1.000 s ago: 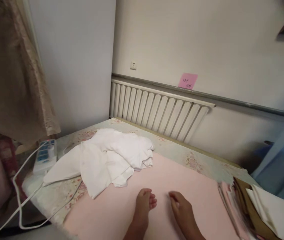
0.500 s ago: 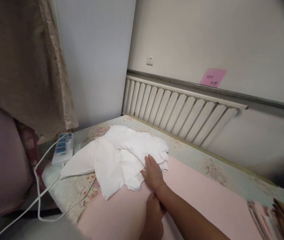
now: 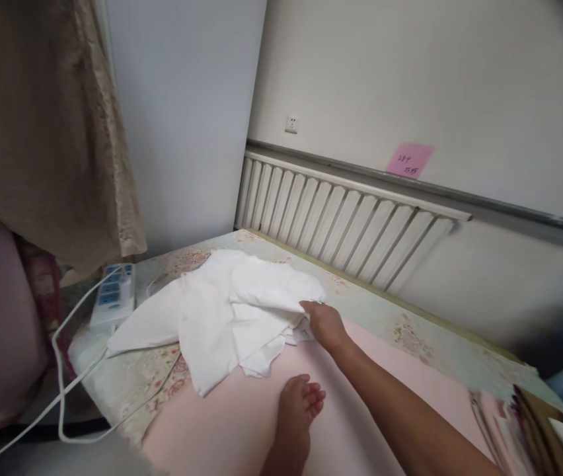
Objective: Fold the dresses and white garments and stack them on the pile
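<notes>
A crumpled white garment (image 3: 212, 311) lies on the table, one narrow part reaching left toward the power strip. My right hand (image 3: 328, 325) is closed on its right edge, thumb and fingers pinching the fabric and lifting it slightly. Nearer to me, my left hand (image 3: 299, 410) holds nothing. Its palm faces right, with the fingers loosely curled and apart from the thumb, just over the pink cloth (image 3: 217, 416) that covers the front of the table.
A white power strip (image 3: 115, 297) with blue sockets and trailing white cables (image 3: 61, 396) sits at the left edge. Folded fabrics (image 3: 524, 423) lie at the lower right. Behind the table are a radiator (image 3: 331, 211) and wall; a brown curtain (image 3: 48, 132) hangs left.
My right hand has gone from lying flat on the garment to pinching its right edge. My left hand, earlier beneath the right wrist, is now apart from it with its fingers showing.
</notes>
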Available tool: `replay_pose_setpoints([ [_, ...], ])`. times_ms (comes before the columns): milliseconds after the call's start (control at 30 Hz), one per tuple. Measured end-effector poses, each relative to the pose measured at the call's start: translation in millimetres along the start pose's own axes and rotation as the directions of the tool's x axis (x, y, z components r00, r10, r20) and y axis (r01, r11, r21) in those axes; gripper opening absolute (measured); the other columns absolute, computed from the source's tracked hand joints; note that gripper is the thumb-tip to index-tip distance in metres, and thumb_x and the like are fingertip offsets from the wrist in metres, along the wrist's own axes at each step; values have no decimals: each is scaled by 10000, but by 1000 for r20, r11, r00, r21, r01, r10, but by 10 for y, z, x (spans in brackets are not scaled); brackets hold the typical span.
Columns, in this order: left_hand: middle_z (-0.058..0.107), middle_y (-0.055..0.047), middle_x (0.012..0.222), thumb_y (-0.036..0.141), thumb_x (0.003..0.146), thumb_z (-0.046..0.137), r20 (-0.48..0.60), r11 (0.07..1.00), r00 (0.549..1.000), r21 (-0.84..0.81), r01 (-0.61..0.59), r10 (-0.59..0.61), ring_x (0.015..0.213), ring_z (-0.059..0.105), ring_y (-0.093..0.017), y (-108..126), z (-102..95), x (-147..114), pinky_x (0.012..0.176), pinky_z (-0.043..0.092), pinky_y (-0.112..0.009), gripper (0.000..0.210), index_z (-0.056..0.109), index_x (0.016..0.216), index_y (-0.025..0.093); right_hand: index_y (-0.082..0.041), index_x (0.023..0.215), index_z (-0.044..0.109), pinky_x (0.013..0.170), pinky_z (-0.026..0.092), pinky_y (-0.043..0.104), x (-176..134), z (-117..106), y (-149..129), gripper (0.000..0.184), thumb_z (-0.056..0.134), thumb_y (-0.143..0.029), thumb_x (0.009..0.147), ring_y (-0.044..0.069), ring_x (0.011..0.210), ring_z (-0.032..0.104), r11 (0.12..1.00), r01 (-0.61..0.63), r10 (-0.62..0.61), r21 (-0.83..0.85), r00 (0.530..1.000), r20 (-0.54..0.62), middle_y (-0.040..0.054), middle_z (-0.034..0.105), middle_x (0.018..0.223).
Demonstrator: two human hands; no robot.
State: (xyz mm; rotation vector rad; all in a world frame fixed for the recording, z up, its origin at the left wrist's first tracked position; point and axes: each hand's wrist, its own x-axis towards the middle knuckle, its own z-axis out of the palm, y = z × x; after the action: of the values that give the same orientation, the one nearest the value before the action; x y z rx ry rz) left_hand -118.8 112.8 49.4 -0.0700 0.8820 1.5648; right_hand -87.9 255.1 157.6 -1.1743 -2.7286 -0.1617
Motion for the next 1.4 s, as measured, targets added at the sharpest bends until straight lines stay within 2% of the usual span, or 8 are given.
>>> replay_pose_setpoints([
  [133,669,-183,1109,308,881,513,49,974,999,-224,17,-6,940,708,-241,91,22,70,844,548,-351,300,543,1123,132,-280,1243,632,893,472,255,-541,-175,336,452,393,-120,894,172,1072,639,996,42,-32,78,993,-118,17,686,1199],
  [233,610,-171,1275,388,923,430,63,943,997,-332,-31,55,1071,664,-262,139,29,139,902,541,-424,380,530,1229,188,-287,1190,668,878,505,283,-1099,-140,620,459,382,-116,875,174,1032,663,988,17,12,151,982,-189,2,695,1184],
  [400,688,-69,1206,408,919,433,64,921,982,-360,-146,180,1149,624,-258,99,48,141,964,516,-405,412,542,1301,300,-304,1125,709,915,529,343,-2109,117,1011,455,379,-149,852,196,1052,671,963,-113,167,246,962,-216,-13,707,1154],
  [567,730,-99,1104,505,857,555,152,991,988,-129,41,-21,1063,668,-299,-12,118,23,948,518,-442,500,609,1245,194,-318,1106,726,937,534,419,-3039,460,1283,457,411,-189,801,239,1060,674,936,-257,302,241,938,-169,-11,706,1145],
  [700,728,-140,1097,638,828,531,155,985,973,7,173,-172,1072,664,-326,-101,146,-47,947,504,-487,639,595,1262,173,-328,1120,722,955,531,396,-3604,601,1271,437,483,-228,768,240,1075,668,903,-321,377,286,911,-166,-7,696,1167],
  [933,724,-142,1112,614,816,581,343,950,886,138,280,-311,1105,649,-321,-162,154,-135,994,472,-480,673,558,1306,154,-368,1031,750,898,569,416,-4083,538,1018,353,584,-394,721,288,994,695,803,-452,540,389,827,-154,21,730,1076],
  [1133,749,-144,1016,372,840,639,282,944,902,134,302,-328,990,701,-294,-152,185,-154,937,524,-424,529,553,1279,89,-369,996,759,898,567,440,-4299,465,956,348,603,-469,703,314,992,693,732,-531,635,428,759,-143,37,733,1062],
  [1400,758,-141,962,282,847,617,224,951,928,151,269,-298,944,716,-288,-199,156,-79,886,557,-428,440,569,1235,79,-321,1109,732,969,526,409,-4489,570,978,394,596,-392,746,282,1091,657,768,-493,577,408,810,-108,43,686,1185],
])
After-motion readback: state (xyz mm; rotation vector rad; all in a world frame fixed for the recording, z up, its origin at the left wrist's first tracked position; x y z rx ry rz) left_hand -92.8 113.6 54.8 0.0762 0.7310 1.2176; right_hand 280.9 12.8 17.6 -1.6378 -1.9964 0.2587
